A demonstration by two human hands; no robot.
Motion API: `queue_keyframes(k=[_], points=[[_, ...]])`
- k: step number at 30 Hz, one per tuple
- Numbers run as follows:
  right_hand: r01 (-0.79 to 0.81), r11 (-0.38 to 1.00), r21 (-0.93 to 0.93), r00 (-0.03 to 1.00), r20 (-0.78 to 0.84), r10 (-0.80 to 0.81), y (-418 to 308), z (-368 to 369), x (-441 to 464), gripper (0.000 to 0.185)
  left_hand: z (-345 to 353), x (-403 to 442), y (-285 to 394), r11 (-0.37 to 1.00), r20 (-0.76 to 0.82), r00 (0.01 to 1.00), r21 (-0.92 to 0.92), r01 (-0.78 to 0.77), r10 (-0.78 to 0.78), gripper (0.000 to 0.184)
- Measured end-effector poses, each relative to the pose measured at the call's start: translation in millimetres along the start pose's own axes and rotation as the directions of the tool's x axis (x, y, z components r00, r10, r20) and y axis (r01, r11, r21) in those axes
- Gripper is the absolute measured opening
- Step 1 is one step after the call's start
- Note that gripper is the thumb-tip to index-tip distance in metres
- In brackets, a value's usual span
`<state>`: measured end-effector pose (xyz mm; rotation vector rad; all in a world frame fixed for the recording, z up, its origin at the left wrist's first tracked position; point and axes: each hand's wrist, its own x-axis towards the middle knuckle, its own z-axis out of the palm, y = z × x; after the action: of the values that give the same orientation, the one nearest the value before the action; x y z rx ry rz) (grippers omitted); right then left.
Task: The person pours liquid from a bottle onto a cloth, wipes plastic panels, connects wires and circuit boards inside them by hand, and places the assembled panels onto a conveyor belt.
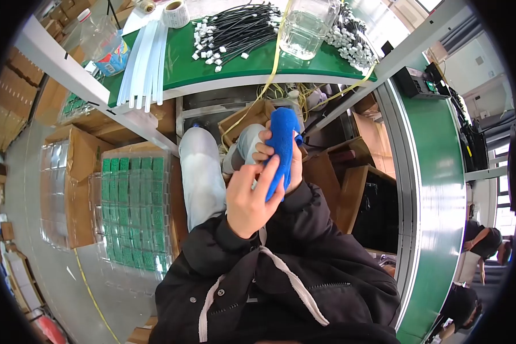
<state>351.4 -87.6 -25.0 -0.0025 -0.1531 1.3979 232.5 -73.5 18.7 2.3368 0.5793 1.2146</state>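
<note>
A blue fuzzy cloth-like bundle (283, 137) is held upright above my lap, in front of the green table edge. My right hand (294, 166) is wrapped round it from behind, with fingertips showing at its left side. Against its lower left part rests my left hand (251, 198), its fingers bent and touching the blue surface. Which fingers of each hand press hardest is hard to tell where the two overlap.
The green table (212, 74) bears black cables (241, 28) with white connectors, pale tubes (143, 63), a tape roll (176, 14), a bottle (102, 46) and a clear jug (307, 28). Trays of green boards (133, 212) stand left. People are at the far right.
</note>
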Motion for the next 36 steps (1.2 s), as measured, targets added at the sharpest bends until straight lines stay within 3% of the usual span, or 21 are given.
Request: queue_keyframes(k=[3, 7, 10, 13, 18, 20, 23, 24, 25, 26, 27, 28, 29, 30, 31, 32, 33, 34, 35, 36], points=[[0.042, 0.999, -0.019, 0.991, -0.128, -0.044, 3, 2, 1, 0.042, 7, -7, 3, 0.997, 0.065, 0.997, 0.07, -0.043, 0.038, 0.045], [-0.131, 0.99, 0.05, 0.986, -0.098, 0.135, 0, -11, -2, 0.047, 15, -13, 2, 0.995, 0.106, 0.994, 0.092, -0.042, 0.032, 0.05], [-0.064, 0.953, -0.296, 0.941, -0.337, -0.042, -3, -10, -8, 0.046, 13, -12, 0, 0.998, 0.141, 0.989, 0.06, 0.035, -0.043, 0.048], [0.037, 0.897, -0.441, 0.871, -0.425, -0.245, -4, -24, -8, 0.045, 6, -7, -11, 0.986, 0.158, 0.98, -0.096, 0.136, -0.12, 0.04], [0.065, 0.897, -0.437, 0.937, -0.281, -0.205, -7, -41, -6, 0.048, 7, -6, -25, 0.979, 0.174, 0.976, -0.128, 0.156, -0.133, 0.032], [0.002, 0.936, -0.353, 0.986, -0.154, -0.06, -6, -47, -5, 0.055, 6, -5, -26, 0.979, 0.227, 0.964, -0.114, 0.167, -0.138, 0.031], [-0.086, 0.966, -0.244, 0.987, -0.156, 0.048, -6, -101, 2, 0.062, 15, -10, -39, 0.912, 0.309, 0.92, -0.25, 0.325, -0.244, 0.029], [-0.114, 0.966, -0.23, 0.984, -0.158, 0.079, -6, -115, 4, 0.062, 23, -13, -52, 0.866, 0.283, 0.92, -0.345, 0.362, -0.271, 0.023], [-0.196, 0.951, -0.237, 0.958, -0.253, 0.134, -1, -120, 10, 0.06, 38, -22, -74, 0.7, 0.291, 0.869, -0.515, 0.495, -0.4, 0.02], [-0.225, 0.966, -0.13, 0.939, -0.293, 0.179, 1, -160, 13, 0.057, 54, -34, -101, 0.484, 0.325, 0.794, -0.654, 0.581, -0.514, 0.018], [-0.243, 0.97, -0.019, 0.916, -0.332, 0.223, 3, -201, 15, 0.053, 62, -46, -136, 0.293, 0.428, 0.688, -0.68, 0.672, -0.586, 0.017], [-0.376, 0.876, 0.301, 0.886, -0.161, 0.436, 4, -228, 17, 0.051, 69, -59, -171, 0.092, 0.53, 0.57, -0.677, 0.731, -0.628, 0.017], [-0.237, 0.955, 0.182, 0.844, -0.448, 0.294, 6, -233, 25, 0.05, 81, -78, -198, -0.026, 0.545, 0.453, -0.659, 0.752, -0.706, 0.016], [-0.286, 0.934, 0.213, 0.89, -0.304, 0.341, 7, -230, 28, 0.046, 89, -93, -222, -0.143, 0.555, 0.326, -0.641, 0.754, -0.765, 0.016], [-0.337, 0.912, 0.235, 0.914, -0.153, 0.377, 4, -225, 27, 0.043, 95, -90, -228, -0.364, 0.601, 0.164, -0.654, 0.664, -0.782, 0.014], [-0.388, 0.888, 0.246, 0.916, -0.002, 0.401, 2, -220, 25, 0.039, 96, -95, -232, -0.279, 0.606, 0.23, -0.626, 0.728, -0.761, 0.013], [-0.41, 0.894, 0.18, 0.91, 0.019, 0.413, 1, -221, 25, 0.04, 94, -93, -228, -0.191, 0.618, 0.293, -0.596, 0.78, -0.73, 0.013], [-0.36, 0.918, 0.166, 0.915, -0.132, 0.382, 0, -223, 25, 0.04, 94, -90, -223, -0.099, 0.634, 0.353, -0.564, 0.82, -0.688, 0.013], [-0.307, 0.941, 0.145, 0.899, -0.281, 0.337, 1, -225, 25, 0.039, 94, -89, -222, -0.122, 0.667, 0.291, -0.5, 0.857, -0.686, 0.012], [-0.254, 0.96, 0.115, 0.862, -0.423, 0.278, 2, -226, 26, 0.039, 95, -91, -225, -0.131, 0.678, 0.294, -0.501, 0.855, -0.674, 0.013]])
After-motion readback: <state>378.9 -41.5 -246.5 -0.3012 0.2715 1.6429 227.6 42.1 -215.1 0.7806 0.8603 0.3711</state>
